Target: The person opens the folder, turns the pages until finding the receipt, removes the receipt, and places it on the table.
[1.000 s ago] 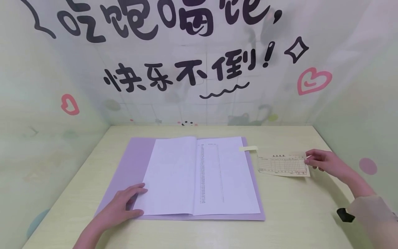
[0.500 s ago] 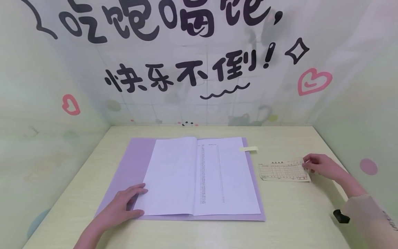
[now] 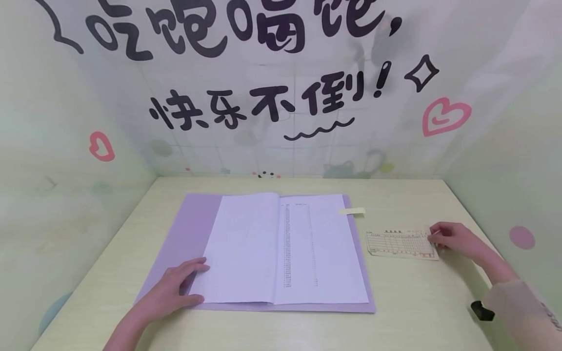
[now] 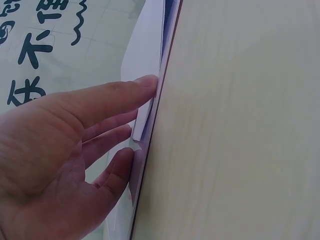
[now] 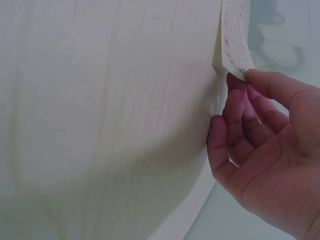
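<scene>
A purple folder (image 3: 193,229) lies open on the table, its white pages spread. The left page (image 3: 246,248) is blank; the right page (image 3: 325,248) carries a printed list. My left hand (image 3: 175,287) rests on the left page's lower edge, thumb and fingers apart, as the left wrist view also shows. To the folder's right, my right hand (image 3: 456,241) pinches the right end of a printed receipt slip (image 3: 397,243) between thumb and fingers. In the right wrist view the slip (image 5: 235,37) rises from the pinch at its corner.
A pale sticky tab (image 3: 352,211) sticks out from the right page's upper edge. Printed walls (image 3: 281,151) enclose the wooden table (image 3: 325,334) at the back and both sides. A black piece (image 3: 482,310) shows beside the right sleeve (image 3: 513,302).
The right hand has lowered the slip toward the front, and it now lies flatter and clear of the tab. My left hand stays in place on the folder.
</scene>
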The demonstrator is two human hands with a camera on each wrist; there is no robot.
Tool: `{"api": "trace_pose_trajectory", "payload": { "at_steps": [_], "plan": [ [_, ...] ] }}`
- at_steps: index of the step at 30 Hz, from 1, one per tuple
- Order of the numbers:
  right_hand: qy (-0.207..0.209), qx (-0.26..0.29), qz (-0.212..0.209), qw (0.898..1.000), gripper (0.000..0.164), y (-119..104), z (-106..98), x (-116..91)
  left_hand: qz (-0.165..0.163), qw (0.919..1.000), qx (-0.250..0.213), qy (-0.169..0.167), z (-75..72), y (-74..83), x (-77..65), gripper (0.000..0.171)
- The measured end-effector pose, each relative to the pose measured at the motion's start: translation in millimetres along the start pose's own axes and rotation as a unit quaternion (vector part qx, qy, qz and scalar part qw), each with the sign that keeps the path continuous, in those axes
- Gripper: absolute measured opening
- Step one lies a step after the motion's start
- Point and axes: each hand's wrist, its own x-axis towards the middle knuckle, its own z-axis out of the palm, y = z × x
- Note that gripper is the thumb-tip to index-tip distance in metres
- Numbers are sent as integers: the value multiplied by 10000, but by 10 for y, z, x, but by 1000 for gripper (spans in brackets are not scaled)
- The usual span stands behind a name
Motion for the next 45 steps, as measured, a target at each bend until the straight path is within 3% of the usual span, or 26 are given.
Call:
{"api": "trace_pose_trajectory", "payload": {
  "at_steps": [7,12,22,31,38,45],
  "plan": [
    [-33,60,0,10000,30,4,14,-5,-160,9996,29,-214,-21,-12,31,58],
    [46,45,-76,10000,28,2,20,-19,-104,9997,92,-225,-21,-23,45,58],
    [357,-410,-314,9980,23,-22,68,-13,-63,9996,220,-188,-37,-10,33,57],
    [441,-605,-98,9971,36,-31,35,-33,0,9993,340,-128,-50,19,55,59],
    [583,-814,-64,9950,34,-58,8,-55,95,9985,528,-114,-54,16,82,59],
    [672,-962,-264,9927,35,-181,36,-110,120,9962,768,-384,-106,38,123,60]
  ]
}}
